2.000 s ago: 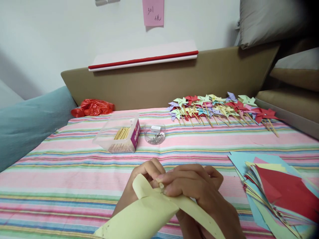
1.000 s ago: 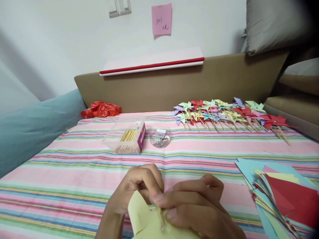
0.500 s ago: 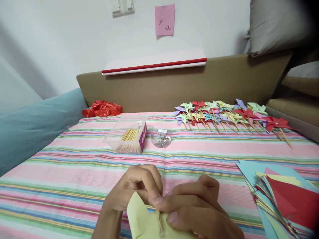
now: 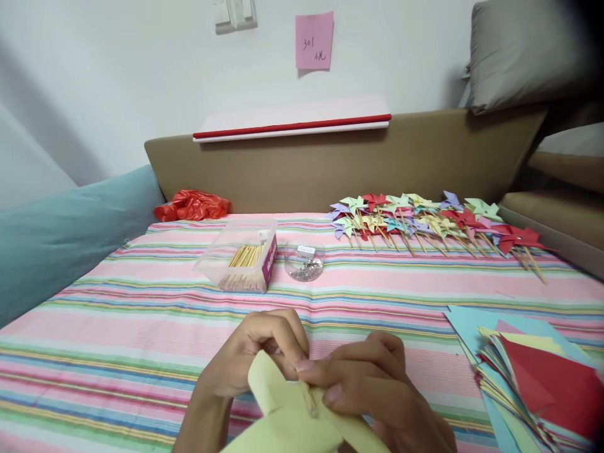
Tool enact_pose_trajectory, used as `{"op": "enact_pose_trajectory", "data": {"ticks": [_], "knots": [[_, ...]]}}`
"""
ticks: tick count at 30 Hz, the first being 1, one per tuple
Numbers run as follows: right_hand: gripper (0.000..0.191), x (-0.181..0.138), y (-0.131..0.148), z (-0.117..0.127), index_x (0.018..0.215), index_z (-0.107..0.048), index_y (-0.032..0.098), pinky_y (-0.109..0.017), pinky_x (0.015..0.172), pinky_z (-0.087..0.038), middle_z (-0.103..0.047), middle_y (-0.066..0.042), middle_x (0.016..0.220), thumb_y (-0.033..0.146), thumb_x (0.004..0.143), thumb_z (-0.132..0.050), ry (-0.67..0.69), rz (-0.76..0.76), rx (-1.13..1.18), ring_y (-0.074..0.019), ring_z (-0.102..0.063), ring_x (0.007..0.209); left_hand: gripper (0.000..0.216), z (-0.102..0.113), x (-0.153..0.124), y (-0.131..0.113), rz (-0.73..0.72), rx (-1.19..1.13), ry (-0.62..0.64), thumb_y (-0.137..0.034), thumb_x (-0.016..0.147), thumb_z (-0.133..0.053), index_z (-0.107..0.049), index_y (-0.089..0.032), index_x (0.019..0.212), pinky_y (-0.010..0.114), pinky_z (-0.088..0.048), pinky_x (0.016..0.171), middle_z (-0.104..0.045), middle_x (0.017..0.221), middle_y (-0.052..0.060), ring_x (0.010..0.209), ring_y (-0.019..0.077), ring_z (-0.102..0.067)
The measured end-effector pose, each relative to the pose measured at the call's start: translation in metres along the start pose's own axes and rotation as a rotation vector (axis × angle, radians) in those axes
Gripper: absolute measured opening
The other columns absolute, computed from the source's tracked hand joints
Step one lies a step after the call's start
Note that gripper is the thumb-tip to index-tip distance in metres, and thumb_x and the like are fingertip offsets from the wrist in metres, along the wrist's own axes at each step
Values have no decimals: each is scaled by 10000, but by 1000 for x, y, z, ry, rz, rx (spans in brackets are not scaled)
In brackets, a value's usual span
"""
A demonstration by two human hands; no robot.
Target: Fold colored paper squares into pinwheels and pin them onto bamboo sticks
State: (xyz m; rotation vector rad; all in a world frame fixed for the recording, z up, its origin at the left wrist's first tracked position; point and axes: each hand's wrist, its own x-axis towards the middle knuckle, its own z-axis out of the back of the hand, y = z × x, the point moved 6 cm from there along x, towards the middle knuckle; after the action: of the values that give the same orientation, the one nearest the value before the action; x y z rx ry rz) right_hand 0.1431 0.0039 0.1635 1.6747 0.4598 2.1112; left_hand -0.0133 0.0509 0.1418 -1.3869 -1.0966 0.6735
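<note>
A pale yellow paper pinwheel [image 4: 287, 421] is at the bottom centre, partly cut off by the lower edge. A thin wooden stick [image 4: 309, 399] lies against it, one end near the pinwheel's middle. My left hand [image 4: 262, 349], fingers curled in, pinches at the stick's far part just beyond the paper; its grip is partly hidden. From the other side my right hand [image 4: 372, 384] closes on the pinwheel, its fingertips beside the stick and touching the left fingers. The right thumb is hidden.
Beyond my hands stand a clear plastic box [image 4: 245, 277] of wooden sticks and a round clear container [image 4: 304, 267] of small metal pieces. Finished pinwheels [image 4: 425, 220] lie at the back right, coloured paper sheets [image 4: 547, 384] at the near right, a red plastic bag [image 4: 195, 206] at the back left.
The pinwheel has tilted and risen slightly, so more of its blades show. My right hand's fingertips have shifted a little up and along the stick. My left hand has barely moved.
</note>
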Motion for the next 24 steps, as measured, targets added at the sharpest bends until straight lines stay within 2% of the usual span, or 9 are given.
{"op": "enact_pose_trajectory", "data": {"ticks": [3,6,8,10,13,16,18,21,24], "knots": [[269,-8,-14,3,1040,-586,263,-368,793,-516,-778,-26,1013,67,858,-609,-187,-168,44,-207,-717,869,166,1,5,11,11,19,-88,-389,693,-862,-804,-234,716,280,-427,571,-631,740,44,617,155,-551],[81,-20,-32,9,975,-637,250,-357,767,-547,-752,-39,924,218,901,-645,-423,-491,42,-216,-706,868,220,-2,8,30,128,56,-100,-418,785,-791,-796,-203,828,258,-422,554,-659,759,44,586,133,-548],[147,-27,-42,14,969,-665,227,-342,753,-558,-747,-56,922,340,877,-688,-521,-707,53,-226,-703,881,221,-8,8,42,229,54,-55,-403,852,-731,-775,-193,902,253,-426,543,-671,737,37,541,118,-534],[267,-30,-52,15,995,-674,212,-342,769,-562,-756,-75,987,423,838,-718,-537,-854,129,-245,-700,940,228,-16,6,50,297,44,7,-395,892,-688,-757,-184,945,262,-456,579,-690,739,43,566,130,-572],[416,-31,-67,16,1103,-639,213,-366,830,-553,-754,-91,1078,509,820,-714,-489,-940,269,-265,-697,1008,232,-24,8,58,306,29,-15,-387,919,-659,-747,-174,941,238,-446,626,-720,753,56,666,144,-614],[487,-36,-80,21,1200,-593,233,-368,877,-523,-731,-84,1119,614,898,-552,-456,-969,243,-248,-679,1041,224,-20,14,68,251,-75,-257,-392,909,-677,-760,-184,930,198,-431,665,-751,813,47,717,116,-592],[469,-40,-86,17,1082,-637,229,-340,819,-509,-732,-64,1011,629,947,-432,-294,-1002,158,-229,-672,955,233,-13,17,77,231,-191,-430,-407,867,-725,-769,-193,946,197,-454,752,-769,859,43,769,118,-614],[425,-47,-88,-7,827,-648,210,-299,666,-456,-692,-33,773,571,950,-460,112,-1031,74,-204,-630,742,295,-4,18,88,219,-292,-580,-419,795,-795,-774,-186,975,246,-464,907,-789,911,63,935,168,-670],[356,-53,-86,-29,773,-636,196,-285,676,-441,-698,-41,773,457,958,-480,253,-987,47,-199,-630,746,340,2,17,91,225,-312,-648,-426,746,-834,-776,-183,976,279,-461,967,-795,962,78,1029,203,-678]]}}
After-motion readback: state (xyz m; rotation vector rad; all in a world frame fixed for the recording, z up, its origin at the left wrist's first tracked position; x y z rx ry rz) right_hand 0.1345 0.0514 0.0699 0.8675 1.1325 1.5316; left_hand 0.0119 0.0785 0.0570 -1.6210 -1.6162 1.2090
